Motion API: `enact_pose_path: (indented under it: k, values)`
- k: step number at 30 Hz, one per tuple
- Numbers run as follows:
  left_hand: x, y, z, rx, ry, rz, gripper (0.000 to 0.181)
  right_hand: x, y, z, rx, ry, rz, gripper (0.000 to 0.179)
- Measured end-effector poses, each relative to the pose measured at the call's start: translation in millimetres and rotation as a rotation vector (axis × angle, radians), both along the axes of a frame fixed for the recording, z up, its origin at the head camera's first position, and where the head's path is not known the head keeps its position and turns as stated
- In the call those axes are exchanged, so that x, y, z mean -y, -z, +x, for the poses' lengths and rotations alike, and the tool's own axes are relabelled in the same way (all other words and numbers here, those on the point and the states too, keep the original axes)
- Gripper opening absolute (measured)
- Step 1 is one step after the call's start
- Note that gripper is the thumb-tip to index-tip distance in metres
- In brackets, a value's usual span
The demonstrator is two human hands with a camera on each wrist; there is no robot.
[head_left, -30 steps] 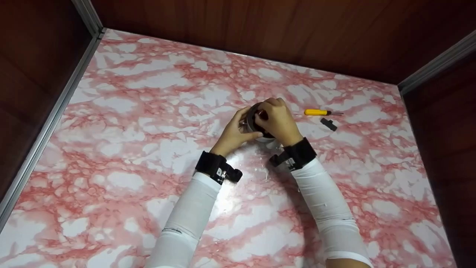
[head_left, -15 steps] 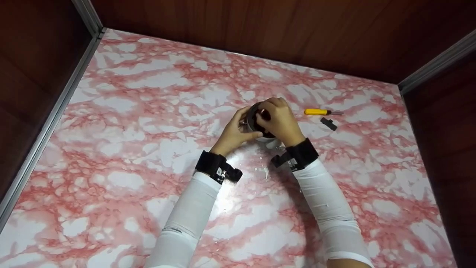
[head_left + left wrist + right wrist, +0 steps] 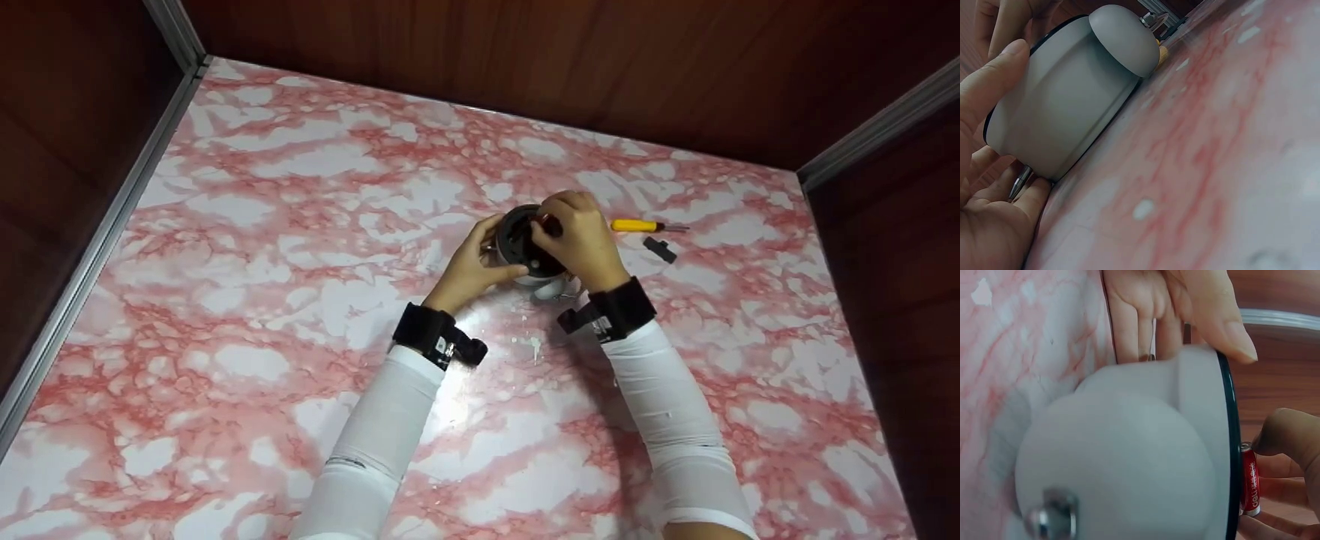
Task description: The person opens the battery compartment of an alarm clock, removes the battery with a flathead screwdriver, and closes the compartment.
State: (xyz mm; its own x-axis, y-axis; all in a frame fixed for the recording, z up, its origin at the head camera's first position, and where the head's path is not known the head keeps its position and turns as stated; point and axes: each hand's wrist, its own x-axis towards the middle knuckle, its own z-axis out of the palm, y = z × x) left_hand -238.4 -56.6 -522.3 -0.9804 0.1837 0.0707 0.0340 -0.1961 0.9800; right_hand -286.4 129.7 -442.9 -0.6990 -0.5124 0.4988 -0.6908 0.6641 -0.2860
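Note:
A white twin-bell alarm clock (image 3: 519, 234) lies face down, its dark back upward. My left hand (image 3: 472, 262) grips its left side, thumb over the rim and fingers around the wall, near a metal leg (image 3: 1020, 183). One rounded bell (image 3: 1126, 39) with a metal nut shows in the left wrist view. Over the right part of the clock's back, my right hand (image 3: 577, 238) pinches a red battery (image 3: 1251, 479) between thumb and fingers. In the right wrist view the battery stands right at the black rim; the recess under the fingers is hidden.
A yellow-handled screwdriver (image 3: 635, 226) lies to the right of the clock. Just below it is a small black cover (image 3: 660, 250). Dark wood panels (image 3: 495, 60) wall the red-and-white marbled table (image 3: 300, 225) at the back and sides.
My right hand has shifted a little to the right across the clock with the battery, uncovering more of the dark back. My left hand keeps its grip in the same place.

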Motion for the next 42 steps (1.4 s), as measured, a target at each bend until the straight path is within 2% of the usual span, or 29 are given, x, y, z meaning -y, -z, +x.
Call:
enact_pose_path:
  k: [8, 14, 22, 28, 42]
  values:
    - [0.5, -0.4, -0.3, -0.011, -0.009, -0.037, 0.091, -18.9, -8.5, -6.4, -0.011, 0.026, -0.017, 0.008]
    - [0.8, -0.1, -0.5, -0.007, -0.014, -0.041, 0.092, -38.0, -14.0, -16.8, -0.031, 0.051, -0.018, 0.006]
    - [1.2, 2.0, -0.7, -0.003, -0.016, -0.055, 0.090, -65.1, -6.5, -37.2, 0.011, 0.101, -0.031, 0.009]
    - [0.3, 2.9, -1.7, -0.012, -0.015, -0.051, 0.090, -77.1, -1.5, -47.0, 0.070, 0.167, -0.039, 0.012]
    - [1.5, 1.8, -1.1, 0.002, -0.012, -0.071, 0.091, -95.9, 7.6, -74.6, 0.098, 0.295, -0.031, 0.014]
